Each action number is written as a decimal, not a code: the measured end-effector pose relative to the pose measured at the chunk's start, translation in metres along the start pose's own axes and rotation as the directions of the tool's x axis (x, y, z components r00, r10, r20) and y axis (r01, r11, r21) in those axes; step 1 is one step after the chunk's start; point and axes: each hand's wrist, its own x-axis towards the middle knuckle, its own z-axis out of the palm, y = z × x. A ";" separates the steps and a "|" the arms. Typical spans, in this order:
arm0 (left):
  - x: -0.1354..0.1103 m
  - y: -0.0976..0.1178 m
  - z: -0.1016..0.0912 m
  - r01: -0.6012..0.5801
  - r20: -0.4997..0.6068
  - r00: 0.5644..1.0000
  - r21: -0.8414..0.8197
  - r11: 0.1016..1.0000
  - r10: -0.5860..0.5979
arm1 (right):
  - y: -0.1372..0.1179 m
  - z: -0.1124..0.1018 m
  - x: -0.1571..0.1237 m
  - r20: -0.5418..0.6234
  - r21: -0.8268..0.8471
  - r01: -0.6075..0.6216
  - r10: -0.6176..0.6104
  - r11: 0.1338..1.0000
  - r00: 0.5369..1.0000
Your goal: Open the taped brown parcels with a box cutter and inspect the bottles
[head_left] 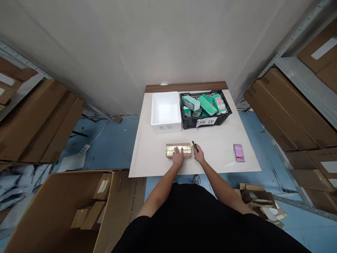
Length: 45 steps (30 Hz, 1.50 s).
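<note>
A small brown cardboard box (171, 144) lies near the front of the white table, with shiny yellowish tape along its top. My left hand (178, 156) rests on that box, its fingers stretched out over the tape. Just right of the box, my right hand (199, 153) is wrapped around a black and yellow utility knife (195, 146). The knife points up and away from me, close to the box's right end but apart from it. Whether its blade is out is too small to tell.
Behind the box stand a white foam bin (166, 128) and a black plastic basket (186, 123) holding several green boxes. A blurred pink item (239, 153) lies at the table's right. A large carton (116, 211) with small boxes stands left; shelves flank both sides.
</note>
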 end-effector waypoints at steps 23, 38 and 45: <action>0.013 0.002 -0.027 0.117 0.155 0.980 0.041 0.992 -0.122 | 0.020 -0.034 -0.035 0.399 0.280 -0.158 0.035 0.947 0.916; 0.005 0.000 -0.036 0.117 0.119 0.985 0.079 0.990 -0.126 | 0.101 -0.108 -0.020 -0.246 0.077 -0.350 0.358 0.934 0.901; 0.006 0.005 -0.039 0.114 0.126 0.984 0.078 0.990 -0.123 | 0.091 -0.125 -0.018 -0.350 -0.140 -0.396 0.329 0.908 0.877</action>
